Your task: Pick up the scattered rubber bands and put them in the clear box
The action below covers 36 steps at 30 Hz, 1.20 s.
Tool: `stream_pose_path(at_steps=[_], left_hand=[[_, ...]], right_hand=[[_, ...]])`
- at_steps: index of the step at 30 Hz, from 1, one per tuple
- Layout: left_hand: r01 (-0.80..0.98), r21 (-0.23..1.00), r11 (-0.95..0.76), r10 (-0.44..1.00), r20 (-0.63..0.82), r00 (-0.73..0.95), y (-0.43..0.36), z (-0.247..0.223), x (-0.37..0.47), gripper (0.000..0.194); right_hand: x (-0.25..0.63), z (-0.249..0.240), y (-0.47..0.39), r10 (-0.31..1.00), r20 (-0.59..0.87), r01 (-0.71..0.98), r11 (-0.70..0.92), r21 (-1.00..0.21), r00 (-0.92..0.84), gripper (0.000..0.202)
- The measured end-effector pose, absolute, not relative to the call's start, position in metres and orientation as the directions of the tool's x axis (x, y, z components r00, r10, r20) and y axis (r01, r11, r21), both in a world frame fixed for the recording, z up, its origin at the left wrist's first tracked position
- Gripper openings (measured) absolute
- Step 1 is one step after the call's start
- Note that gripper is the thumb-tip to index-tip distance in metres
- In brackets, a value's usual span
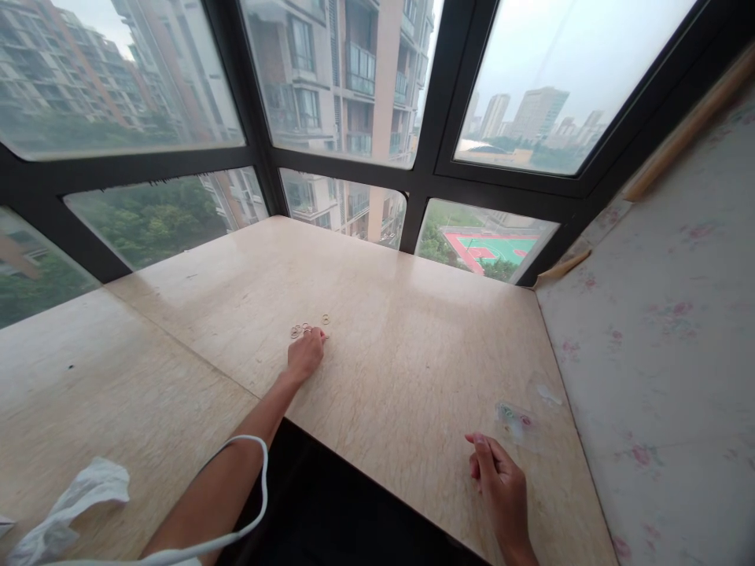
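Observation:
Several small thin rings [296, 332], which look like bands, lie in a loose group on the pale marble-patterned surface [377, 330]. One more ring [325, 319] lies a little apart to the right. Just in front of them is my left hand [305, 354], low over the surface, its fingers curled together; whatever the fingertips hold, if anything, is too small to make out. Lower right, my right hand [500, 483] is closed, with thumb and index finger close together and nothing visible in it. Beyond it lies a clear plastic bag [516, 418] with small green and red items inside.
A crumpled white tissue [79, 503] lies at lower left. A white cable [263, 479] loops over my left forearm. Dark window frames [425, 134] border the far edge, and a flower-patterned wall [654, 354] rises at right. A small white scrap [548, 395] lies near the wall.

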<state>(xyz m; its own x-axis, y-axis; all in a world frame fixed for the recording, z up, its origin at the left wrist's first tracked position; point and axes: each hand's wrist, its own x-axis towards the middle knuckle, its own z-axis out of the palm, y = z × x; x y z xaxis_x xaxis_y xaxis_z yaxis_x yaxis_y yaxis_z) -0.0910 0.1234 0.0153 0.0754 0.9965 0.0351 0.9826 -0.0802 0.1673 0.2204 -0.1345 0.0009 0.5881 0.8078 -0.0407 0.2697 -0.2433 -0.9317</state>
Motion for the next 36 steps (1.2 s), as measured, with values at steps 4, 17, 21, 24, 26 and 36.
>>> stream_pose_path(at_steps=[4, 17, 21, 24, 26, 36], left_hand=[[0.971, 0.212, -0.109, 0.992, -0.035, 0.119, 0.128, 0.018, -0.097, 0.023], [0.163, 0.987, -0.009, 0.954, -0.04, 0.296, 0.103, 0.034, -0.039, 0.021], [0.025, 1.0, 0.015, 0.915, -0.024, 0.403, 0.09, 0.044, 0.007, 0.029], [0.002, 1.0, 0.025, 0.883, -0.023, 0.469, 0.08, 0.049, 0.037, 0.029], [-0.01, 0.999, 0.04, 0.86, -0.029, 0.51, 0.073, 0.051, 0.053, 0.03], [0.169, 0.981, -0.093, 0.741, -0.045, 0.67, 0.037, 0.053, 0.126, 0.024]], right_hand=[[0.222, -0.003, -0.139, 0.831, -0.03, 0.313, -0.242, -0.918, 0.556, 0.049], [0.224, -0.004, -0.14, 0.868, -0.012, 0.338, -0.206, -0.918, 0.496, 0.043], [0.223, -0.002, -0.14, 0.883, -0.005, 0.337, -0.185, -0.923, 0.469, 0.04], [0.222, -0.001, -0.14, 0.888, 0.003, 0.334, -0.17, -0.927, 0.461, 0.037], [0.222, -0.001, -0.14, 0.887, 0.011, 0.327, -0.159, -0.931, 0.462, 0.036], [0.221, 0.011, -0.138, 0.883, 0.034, 0.299, -0.122, -0.946, 0.468, 0.034]])
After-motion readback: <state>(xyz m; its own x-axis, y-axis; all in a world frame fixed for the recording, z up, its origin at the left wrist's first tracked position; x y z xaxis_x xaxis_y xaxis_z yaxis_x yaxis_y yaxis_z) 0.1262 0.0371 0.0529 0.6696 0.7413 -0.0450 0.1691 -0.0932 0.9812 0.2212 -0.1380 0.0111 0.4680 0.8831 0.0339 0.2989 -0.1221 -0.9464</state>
